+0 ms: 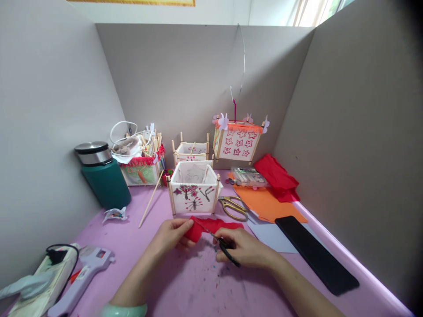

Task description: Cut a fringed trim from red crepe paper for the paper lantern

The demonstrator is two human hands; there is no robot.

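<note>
Between the fingers of my left hand (176, 233) is the left end of a strip of red crepe paper (216, 224). My right hand (241, 246) grips black-handled scissors (228, 253), whose blades point up and left across the red strip near my left fingers. Whether the blades are apart I cannot make out. Just behind the strip stands a white box-shaped paper lantern (194, 197) with wooden sticks at its corners and flowers drawn on its front. Gold-handled scissors (234, 208) lie to the right of that lantern.
A green bottle (105, 180) and a box of sticks (142, 169) stand left. A glue gun (82, 277) and power strip (42, 281) lie front left. A finished lantern (239, 143) hangs behind. Orange paper (267, 204), red paper (279, 176) and a black slab (315, 253) lie right.
</note>
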